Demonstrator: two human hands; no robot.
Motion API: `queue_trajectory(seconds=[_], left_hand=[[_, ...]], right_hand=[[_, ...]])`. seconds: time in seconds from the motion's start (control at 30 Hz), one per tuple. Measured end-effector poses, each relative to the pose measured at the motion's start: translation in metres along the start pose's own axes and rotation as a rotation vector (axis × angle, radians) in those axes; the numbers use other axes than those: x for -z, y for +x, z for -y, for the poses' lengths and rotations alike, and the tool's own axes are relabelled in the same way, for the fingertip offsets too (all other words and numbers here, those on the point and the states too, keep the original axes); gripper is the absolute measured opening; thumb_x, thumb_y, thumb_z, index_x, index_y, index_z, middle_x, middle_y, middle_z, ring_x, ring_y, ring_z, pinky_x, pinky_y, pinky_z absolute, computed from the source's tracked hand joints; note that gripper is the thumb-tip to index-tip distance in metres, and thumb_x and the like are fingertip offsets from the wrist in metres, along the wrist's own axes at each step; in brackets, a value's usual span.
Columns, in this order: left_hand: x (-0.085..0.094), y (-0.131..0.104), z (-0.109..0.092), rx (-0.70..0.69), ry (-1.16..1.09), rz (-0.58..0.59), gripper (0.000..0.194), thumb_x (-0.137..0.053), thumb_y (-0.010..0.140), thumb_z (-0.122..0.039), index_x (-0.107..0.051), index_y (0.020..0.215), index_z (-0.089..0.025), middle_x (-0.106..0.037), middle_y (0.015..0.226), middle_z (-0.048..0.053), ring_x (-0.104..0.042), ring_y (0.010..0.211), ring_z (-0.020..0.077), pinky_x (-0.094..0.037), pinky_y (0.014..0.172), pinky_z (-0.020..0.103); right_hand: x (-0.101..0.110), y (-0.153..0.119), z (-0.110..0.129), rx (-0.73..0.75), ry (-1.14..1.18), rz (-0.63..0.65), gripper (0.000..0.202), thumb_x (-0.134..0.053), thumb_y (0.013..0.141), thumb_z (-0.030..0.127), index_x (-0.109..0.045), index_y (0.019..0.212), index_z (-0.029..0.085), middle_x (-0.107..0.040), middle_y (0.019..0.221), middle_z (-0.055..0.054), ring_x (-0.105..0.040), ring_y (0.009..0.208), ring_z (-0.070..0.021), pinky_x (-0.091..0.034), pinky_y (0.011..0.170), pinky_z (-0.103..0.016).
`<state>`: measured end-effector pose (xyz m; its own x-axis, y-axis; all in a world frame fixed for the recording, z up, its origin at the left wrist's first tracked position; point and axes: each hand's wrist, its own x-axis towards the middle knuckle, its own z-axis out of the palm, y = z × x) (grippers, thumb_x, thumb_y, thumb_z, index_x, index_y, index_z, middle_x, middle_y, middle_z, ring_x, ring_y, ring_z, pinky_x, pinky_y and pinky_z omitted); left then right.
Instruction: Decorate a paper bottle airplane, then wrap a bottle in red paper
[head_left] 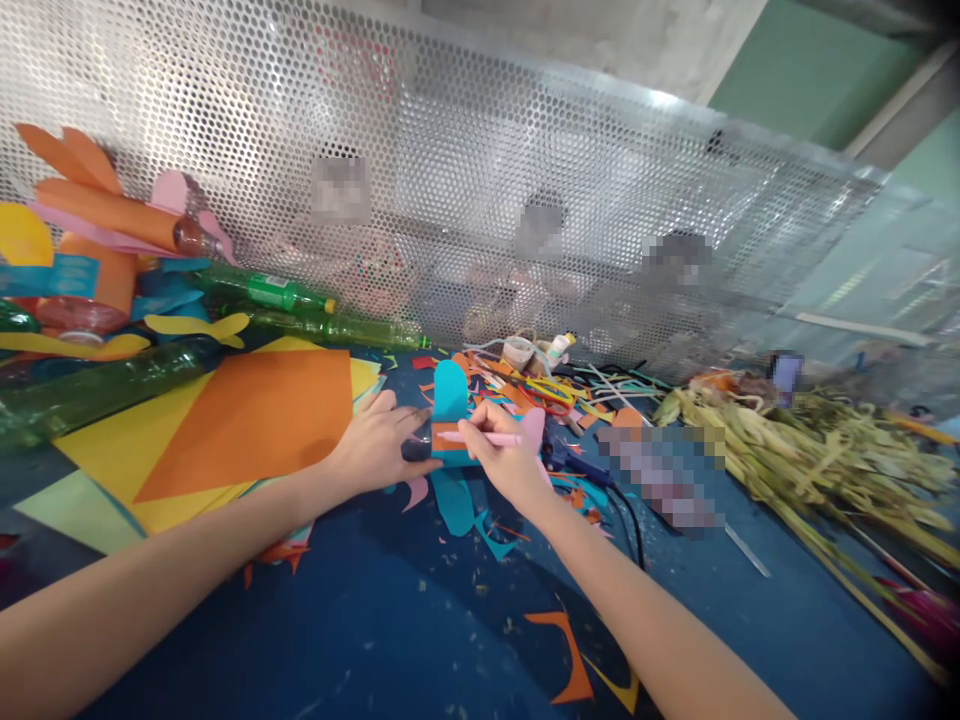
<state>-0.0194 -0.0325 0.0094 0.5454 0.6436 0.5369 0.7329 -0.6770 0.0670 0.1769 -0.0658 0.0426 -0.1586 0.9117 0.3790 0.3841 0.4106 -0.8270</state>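
Observation:
In the middle of the table lies a model plane [450, 390], a plastic bottle covered in blue and orange paper. Blue wings stick out on both sides, and pink paper pieces show at its right end. My left hand [375, 442] is closed around the clear neck end of the bottle. Pinched in the fingers of my right hand [501, 462] is a pink pen [496, 439], its tip over the orange band of the plane. Whether the tip touches the paper is too small to tell. The right hand hides part of the plane's body.
Orange paper [255, 420] and yellow sheets lie left, near green bottles [300, 325] and another paper-covered bottle plane [112, 215]. A blue glue gun [566, 460] with a black cord is right of the plane. Scraps [570, 655] and dried husks [810, 450] lie about. A perforated metal screen [465, 130] stands behind.

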Motion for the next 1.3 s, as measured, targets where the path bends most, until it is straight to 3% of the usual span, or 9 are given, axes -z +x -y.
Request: queue_trajectory(seconds=[0.33, 0.6, 0.87, 1.1, 1.23, 1.3], left_hand=[[0.001, 0.0, -0.001, 0.025, -0.017, 0.011, 0.063, -0.057, 0.074, -0.064, -0.062, 0.115, -0.017, -0.069, 0.094, 0.008, -0.049, 0.091, 0.0297, -0.035, 0.084, 0.044], [0.0, 0.0, 0.0, 0.012, -0.008, 0.004, 0.065, -0.056, 0.074, -0.065, -0.061, 0.117, -0.017, -0.07, 0.097, 0.008, -0.049, 0.091, 0.0298, -0.035, 0.087, 0.046], [0.0, 0.0, 0.0, 0.009, -0.02, 0.014, 0.064, -0.055, 0.074, -0.065, -0.061, 0.118, -0.018, -0.069, 0.099, 0.008, -0.049, 0.091, 0.0298, -0.035, 0.087, 0.046], [-0.001, -0.001, 0.001, 0.0, -0.013, 0.015, 0.063, -0.055, 0.075, -0.063, -0.06, 0.12, -0.02, -0.069, 0.102, 0.008, -0.049, 0.09, 0.0293, -0.034, 0.088, 0.046], [-0.001, -0.001, 0.001, -0.013, -0.011, 0.003, 0.064, -0.054, 0.076, -0.064, -0.06, 0.12, -0.018, -0.069, 0.101, 0.009, -0.049, 0.09, 0.0298, -0.035, 0.087, 0.046], [-0.001, -0.001, 0.001, -0.005, -0.021, -0.004, 0.064, -0.055, 0.075, -0.064, -0.061, 0.119, -0.018, -0.069, 0.099, 0.009, -0.049, 0.09, 0.0303, -0.035, 0.086, 0.046]], right_hand=[[0.002, 0.003, -0.008, 0.026, -0.079, -0.059, 0.025, -0.051, 0.078, 0.024, -0.035, 0.058, 0.022, -0.037, 0.053, 0.006, -0.039, 0.048, -0.0105, -0.03, 0.05, -0.023], [0.002, 0.005, -0.008, 0.015, -0.001, -0.138, 0.025, -0.05, 0.079, 0.024, -0.034, 0.059, 0.023, -0.035, 0.053, 0.007, -0.046, 0.046, -0.011, -0.032, 0.047, -0.022], [0.001, 0.003, -0.012, 0.023, -0.018, -0.137, 0.026, -0.05, 0.085, 0.03, -0.036, 0.064, 0.023, -0.039, 0.051, 0.007, -0.04, 0.045, -0.0108, -0.033, 0.049, -0.024], [-0.001, 0.0, -0.006, 0.019, -0.047, -0.079, 0.027, -0.051, 0.086, 0.034, -0.038, 0.065, 0.023, -0.043, 0.053, 0.006, -0.043, 0.049, -0.0114, -0.034, 0.05, -0.025], [-0.001, -0.001, -0.003, 0.003, 0.016, -0.038, 0.027, -0.053, 0.085, 0.035, -0.04, 0.065, 0.023, -0.047, 0.053, 0.006, -0.044, 0.049, -0.0111, -0.035, 0.051, -0.025], [0.0, 0.0, -0.004, -0.003, 0.08, -0.084, 0.027, -0.052, 0.085, 0.035, -0.04, 0.064, 0.023, -0.047, 0.051, 0.006, -0.045, 0.048, -0.0111, -0.036, 0.051, -0.025]])
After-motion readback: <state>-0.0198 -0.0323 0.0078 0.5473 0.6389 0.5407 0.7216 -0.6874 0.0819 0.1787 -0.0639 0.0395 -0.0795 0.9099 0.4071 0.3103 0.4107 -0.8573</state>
